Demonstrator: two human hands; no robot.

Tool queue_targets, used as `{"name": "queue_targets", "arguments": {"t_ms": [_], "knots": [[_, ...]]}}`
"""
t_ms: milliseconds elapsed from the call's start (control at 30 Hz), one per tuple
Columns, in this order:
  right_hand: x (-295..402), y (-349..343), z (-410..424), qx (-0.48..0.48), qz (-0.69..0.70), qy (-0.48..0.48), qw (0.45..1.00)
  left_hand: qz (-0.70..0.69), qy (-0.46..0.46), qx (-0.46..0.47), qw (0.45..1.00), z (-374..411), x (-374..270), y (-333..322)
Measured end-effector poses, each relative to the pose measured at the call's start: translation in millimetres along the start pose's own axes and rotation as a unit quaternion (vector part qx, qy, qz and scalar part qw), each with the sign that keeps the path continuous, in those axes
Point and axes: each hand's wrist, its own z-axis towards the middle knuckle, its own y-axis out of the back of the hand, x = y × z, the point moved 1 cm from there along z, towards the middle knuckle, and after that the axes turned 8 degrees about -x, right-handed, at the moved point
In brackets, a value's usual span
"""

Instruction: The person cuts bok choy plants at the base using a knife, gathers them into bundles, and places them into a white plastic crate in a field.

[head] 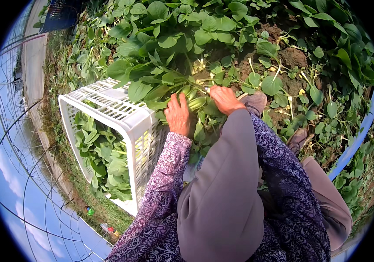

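Observation:
My left hand (177,114) grips a bunch of leafy greens (196,102), its fingers laid over the pale green stems. The bunch's broad leaves spread out to the left, towards the crate. Close by, my right hand (225,99) is closed around the short handle of a small knife (207,89). The blade is at the base of the stems and mostly hidden among them; I cannot tell whether it touches them. Just left of my left forearm, a white slatted plastic crate (129,126) holds many cut greens (103,157).
Uncut greens (174,29) grow ahead of my hands. Loose leaves and cut stalks lie on brown soil (292,57) around my shoes (255,100). A blue strip (354,147) runs along the right. A dark blue crate (61,14) sits far left, near wire mesh (26,163).

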Motion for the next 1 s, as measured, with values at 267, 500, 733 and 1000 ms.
{"name": "queue_targets", "arguments": {"t_ms": [267,500,733,1000], "knots": [[6,-8,-1,0.040,-0.035,0.003,0.999,0.068,-0.010,0.049,0.996,2,5,-15],[-1,36,-16,0.008,-0.001,0.000,1.000,0.100,-0.036,0.097,0.990,13,2,-12],[4,33,9,-0.027,-0.015,-0.047,0.998,0.135,-0.090,0.057,0.985,19,-1,-3],[6,11,1,-0.007,0.008,0.013,1.000,0.102,-0.091,0.012,0.991,18,9,0]]}}
